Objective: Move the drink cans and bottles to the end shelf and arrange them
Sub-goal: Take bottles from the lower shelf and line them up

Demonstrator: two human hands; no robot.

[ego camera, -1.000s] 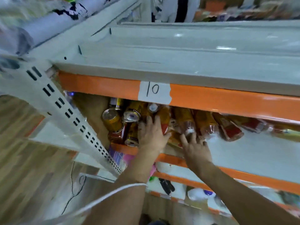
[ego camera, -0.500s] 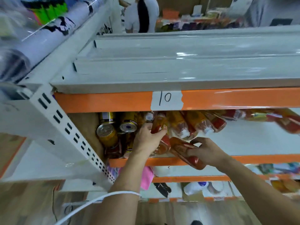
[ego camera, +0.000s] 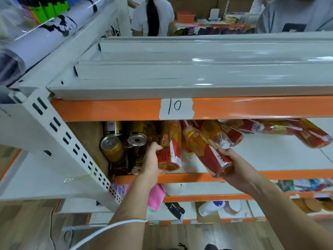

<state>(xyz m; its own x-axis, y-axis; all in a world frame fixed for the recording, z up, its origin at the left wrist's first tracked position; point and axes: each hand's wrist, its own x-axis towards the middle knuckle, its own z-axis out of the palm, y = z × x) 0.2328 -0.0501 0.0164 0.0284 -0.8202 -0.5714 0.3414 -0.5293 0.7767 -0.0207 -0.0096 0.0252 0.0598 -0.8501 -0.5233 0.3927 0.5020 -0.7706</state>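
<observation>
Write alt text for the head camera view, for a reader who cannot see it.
Two bare hands each grip a red-labelled drink bottle on a shelf under an orange beam taped "10": the left hand holds one bottle, the right hand another. Gold cans are piled at the shelf's left end.

Head camera looks down, close, probably slightly tilted, at shelf [ego camera: 270, 156].

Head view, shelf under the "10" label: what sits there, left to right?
Gold cans → left hand on a bottle → right hand holding a second bottle → more bottles lying flat.
</observation>
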